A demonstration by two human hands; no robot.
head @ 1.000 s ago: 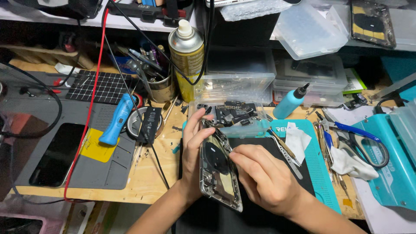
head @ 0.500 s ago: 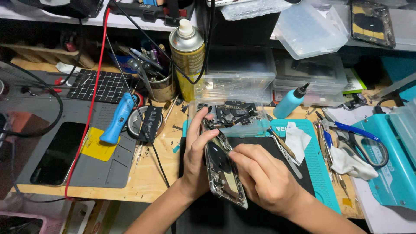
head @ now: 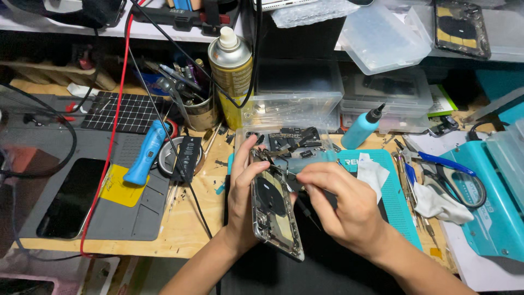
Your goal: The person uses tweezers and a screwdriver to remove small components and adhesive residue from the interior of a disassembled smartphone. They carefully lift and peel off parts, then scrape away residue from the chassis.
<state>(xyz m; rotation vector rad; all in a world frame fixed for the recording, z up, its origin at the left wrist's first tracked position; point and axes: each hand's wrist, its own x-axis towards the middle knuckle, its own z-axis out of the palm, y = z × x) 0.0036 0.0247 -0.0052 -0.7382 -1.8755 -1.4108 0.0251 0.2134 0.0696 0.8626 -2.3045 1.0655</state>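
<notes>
My left hand (head: pixel 243 186) gripped the opened phone frame (head: pixel 275 213), internals still exposed; my right hand's (head: pixel 344 205) fingers pinched a thin tool (head: pixel 303 209) inside it, reassembly unfinished.

Phone frame (head: pixel 275 210) between hands, spray can (head: pixel 231 76) behind, scissors (head: pixel 453 175) perhaps right

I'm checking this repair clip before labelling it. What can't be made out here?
Head view only:
- Tool tip under the right hand: hidden by its fingers.
- Opened phone: left edge covered by the left hand; parts too small.
- Teal machine: cut off by the right edge.
</notes>
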